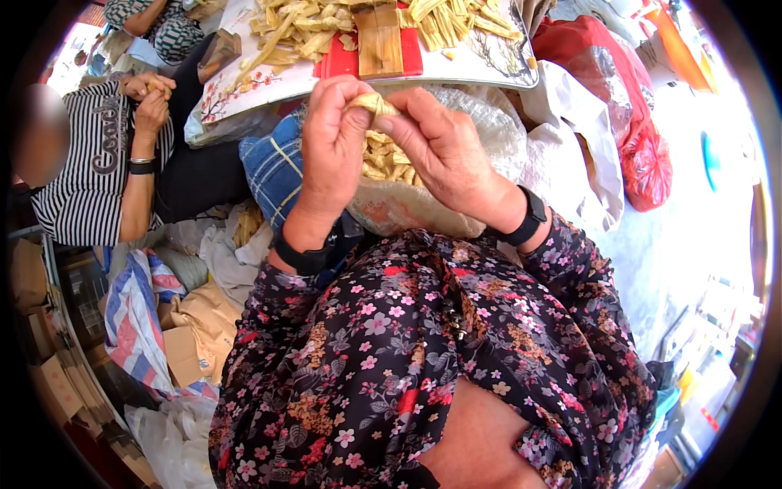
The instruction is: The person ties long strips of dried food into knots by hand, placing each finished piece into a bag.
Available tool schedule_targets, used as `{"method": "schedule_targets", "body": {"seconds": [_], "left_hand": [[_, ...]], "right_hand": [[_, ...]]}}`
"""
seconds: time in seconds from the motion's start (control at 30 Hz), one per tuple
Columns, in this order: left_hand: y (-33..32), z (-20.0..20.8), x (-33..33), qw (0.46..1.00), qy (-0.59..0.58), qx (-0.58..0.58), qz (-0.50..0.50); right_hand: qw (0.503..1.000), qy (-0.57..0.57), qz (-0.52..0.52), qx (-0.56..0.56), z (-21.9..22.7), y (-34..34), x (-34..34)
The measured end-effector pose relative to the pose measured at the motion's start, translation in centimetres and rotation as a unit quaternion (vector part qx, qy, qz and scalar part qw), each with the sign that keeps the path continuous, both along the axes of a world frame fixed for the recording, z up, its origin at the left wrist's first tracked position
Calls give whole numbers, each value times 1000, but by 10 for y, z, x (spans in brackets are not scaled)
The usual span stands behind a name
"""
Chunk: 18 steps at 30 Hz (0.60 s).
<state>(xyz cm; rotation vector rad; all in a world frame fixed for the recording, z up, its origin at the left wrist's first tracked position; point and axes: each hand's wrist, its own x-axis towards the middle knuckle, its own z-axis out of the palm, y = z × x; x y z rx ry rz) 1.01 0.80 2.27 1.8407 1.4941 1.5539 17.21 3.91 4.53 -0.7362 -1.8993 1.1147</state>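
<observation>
Strip [374, 103], yellow and bent over, sits between the fingertips of both hands: the left hand [330, 138] pinches its left side, the right hand [440, 138] its right, thumb against fingers in each. Beneath the hands, a sack [411, 205] holds short yellow pieces [387, 160]. Just beyond them is a table [501, 67], bearing a wood block [379, 41] on a red mat [411, 59], with loose strips [452, 20] heaped either side. Left of the hands sits a co-worker [102, 167]; well to their right, a red bag [648, 167].
</observation>
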Motion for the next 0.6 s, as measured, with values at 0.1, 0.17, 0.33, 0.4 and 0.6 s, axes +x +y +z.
{"method": "schedule_targets", "body": {"seconds": [0.1,0.17,0.33,0.4,0.6], "left_hand": [[-5,-1,-6,937,-277,-81,-196],[-10,13,-6,856,-414,-161,-265],[-10,17,-12,871,-374,-171,-268],[-12,12,-10,913,-314,-116,-232],[-19,7,9,966,-250,-53,-46]], "right_hand": [[1000,17,11,10,2,6,6],[999,37,13,-1,-1,11,11],[950,118,156,-244,6,4,22],[937,139,191,-257,5,2,20],[938,144,148,-279,0,11,17]]}}
